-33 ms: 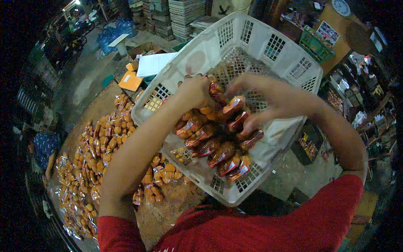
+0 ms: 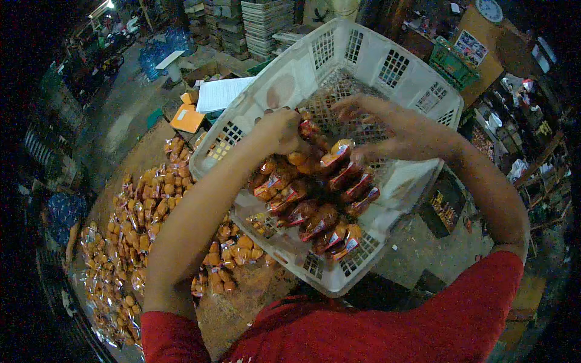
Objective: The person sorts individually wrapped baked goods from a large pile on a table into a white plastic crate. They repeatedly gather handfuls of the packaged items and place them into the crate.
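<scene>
Clear bags of small brown buns [image 2: 321, 218] with red and white labels stand in rows inside a white plastic crate [image 2: 284, 91]. My left hand [image 2: 281, 130] is closed at the far end of the rows, against a bag [image 2: 308, 128] with a red label; its fingertips are hidden. Over the crate's right half hovers my right hand [image 2: 399, 130], slightly blurred, with its fingers spread and nothing in them. The nearest bag [image 2: 339, 151] lies just left of its thumb.
A large heap of bagged buns [image 2: 139, 224] covers the brown tabletop [image 2: 236, 314] left of the crate. White paper sheets [image 2: 221, 94] and an orange packet [image 2: 187, 118] lie beyond it. Another person's arm [image 2: 72, 242] shows at the far left. A dark crate [image 2: 445, 206] stands at the right.
My right hand has drawn back up and away from the bags at the right of the rows, its fingers opening. My left hand stays in nearly the same place.
</scene>
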`<action>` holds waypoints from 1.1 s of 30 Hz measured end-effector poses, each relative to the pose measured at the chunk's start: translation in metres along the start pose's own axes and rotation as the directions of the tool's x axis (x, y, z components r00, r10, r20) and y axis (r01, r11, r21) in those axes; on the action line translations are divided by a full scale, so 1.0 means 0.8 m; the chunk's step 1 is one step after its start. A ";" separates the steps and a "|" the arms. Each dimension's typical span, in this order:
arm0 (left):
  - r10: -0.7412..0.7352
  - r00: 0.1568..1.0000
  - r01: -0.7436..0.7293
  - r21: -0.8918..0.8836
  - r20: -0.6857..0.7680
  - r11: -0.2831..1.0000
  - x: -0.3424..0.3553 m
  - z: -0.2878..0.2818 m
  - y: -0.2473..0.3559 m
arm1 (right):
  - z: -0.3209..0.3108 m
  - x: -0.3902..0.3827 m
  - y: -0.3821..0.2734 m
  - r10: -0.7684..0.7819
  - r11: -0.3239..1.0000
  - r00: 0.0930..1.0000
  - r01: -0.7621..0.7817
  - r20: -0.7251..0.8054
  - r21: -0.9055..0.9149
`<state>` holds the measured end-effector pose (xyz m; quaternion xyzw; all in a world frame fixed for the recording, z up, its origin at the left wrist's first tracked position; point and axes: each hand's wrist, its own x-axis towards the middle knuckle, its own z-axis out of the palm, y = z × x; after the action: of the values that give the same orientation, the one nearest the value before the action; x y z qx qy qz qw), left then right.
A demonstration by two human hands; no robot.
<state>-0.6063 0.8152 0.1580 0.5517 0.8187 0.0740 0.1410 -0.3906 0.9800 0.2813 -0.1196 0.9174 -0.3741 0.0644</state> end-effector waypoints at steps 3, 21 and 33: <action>-0.001 0.999 -0.019 -0.447 -0.045 0.894 -0.004 -0.025 -0.010 | -0.017 0.007 0.025 0.319 0.948 0.948 -0.319 0.005 0.007; -0.149 0.958 -0.143 -0.859 -0.245 0.491 -0.092 -0.069 -0.012 | 0.052 0.139 0.055 0.229 0.722 0.866 -0.458 0.445 0.518; -0.882 0.167 0.458 -0.758 -0.440 0.465 -0.485 0.288 -0.137 | 0.042 0.108 0.015 0.272 0.947 0.962 -0.274 0.033 0.169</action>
<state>-0.4945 0.4073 -0.0332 -0.0427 0.8957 0.4304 -0.1034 -0.4685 0.9426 0.2465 0.0126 0.8890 -0.4390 0.1299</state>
